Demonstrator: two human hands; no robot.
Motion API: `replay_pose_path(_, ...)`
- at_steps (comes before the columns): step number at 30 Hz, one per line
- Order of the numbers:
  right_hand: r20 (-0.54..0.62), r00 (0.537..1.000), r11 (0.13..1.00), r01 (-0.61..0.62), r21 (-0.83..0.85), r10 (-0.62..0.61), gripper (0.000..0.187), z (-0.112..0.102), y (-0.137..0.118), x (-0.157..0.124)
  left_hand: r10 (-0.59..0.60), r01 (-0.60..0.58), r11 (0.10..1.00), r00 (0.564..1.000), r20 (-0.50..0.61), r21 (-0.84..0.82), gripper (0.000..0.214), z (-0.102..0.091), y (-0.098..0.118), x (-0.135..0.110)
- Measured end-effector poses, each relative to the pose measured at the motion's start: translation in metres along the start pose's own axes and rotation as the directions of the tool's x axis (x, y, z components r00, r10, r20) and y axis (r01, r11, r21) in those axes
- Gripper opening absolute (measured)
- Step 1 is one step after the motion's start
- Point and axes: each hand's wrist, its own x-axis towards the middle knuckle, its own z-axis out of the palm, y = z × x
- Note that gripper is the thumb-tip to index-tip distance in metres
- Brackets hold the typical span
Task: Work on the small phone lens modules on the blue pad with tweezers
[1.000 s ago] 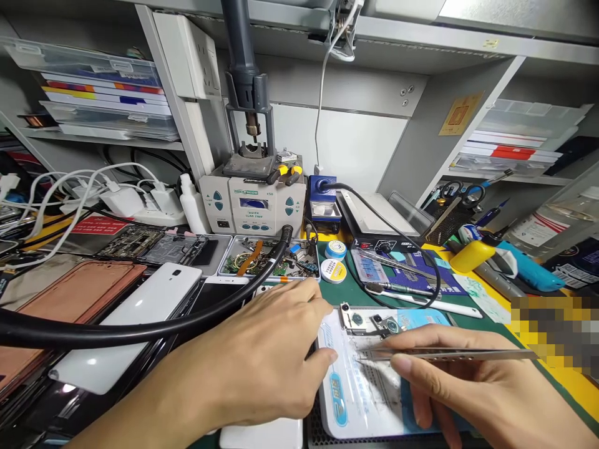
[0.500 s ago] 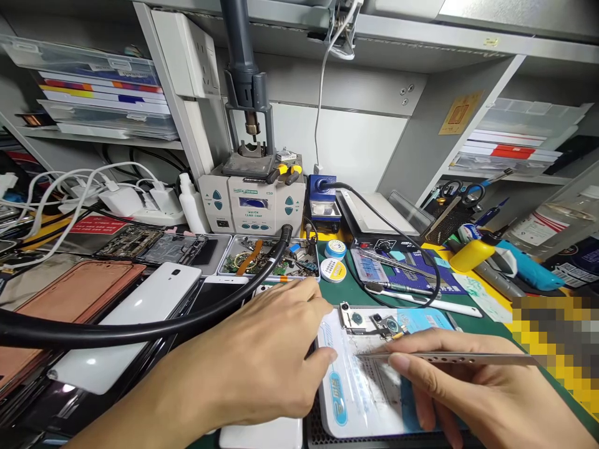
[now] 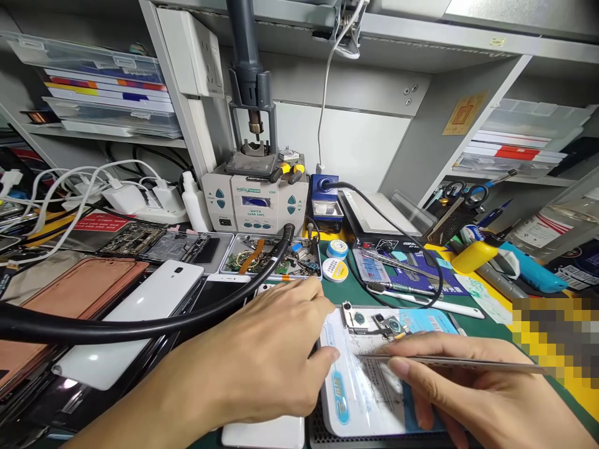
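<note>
A flat white-and-blue box (image 3: 337, 349) with rounded corners and a glossy printed face lies in front of me. Along its left edge my left hand (image 3: 285, 352) is curled, the thumb on the rim and the other fingertips partly hidden. In my right hand (image 3: 444, 374) a pair of metal tweezers (image 3: 477, 363) is pinched between thumb and fingers. Their tips point left, over the middle of the box face; whether they grip anything small is too fine to see. Two phone camera modules (image 3: 357, 318) (image 3: 394, 324) rest near the box's far edge.
A thick black hose (image 3: 140, 330) arches across the phones (image 3: 135, 321) at left. Behind my hands stand a tray of small parts (image 3: 276, 257), a grey hot-air station (image 3: 255, 199), and two small round tins (image 3: 336, 269). A white-handled brush (image 3: 435, 302) and a yellow bottle (image 3: 475, 252) lie right.
The tweezers' rear end has dropped slightly and turned, so their side holes no longer show plainly. My left hand stays at the box edge. The whole view has shifted a little.
</note>
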Motion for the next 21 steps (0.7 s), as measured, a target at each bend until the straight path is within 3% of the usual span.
replay_pose_path(13,-0.108,0.994,0.999,0.001,-0.033,-0.004,0.048,0.001,-0.005,-0.004,0.0,0.0,1.0,1.0,-0.003,0.006,0.019,0.001,-0.001,-0.002)
replay_pose_path(21,-0.074,0.997,0.999,-0.017,0.032,0.019,0.051,0.001,-0.011,-0.004,0.007,-0.007,1.0,1.0,0.002,-0.006,0.016,0.003,-0.001,-0.002)
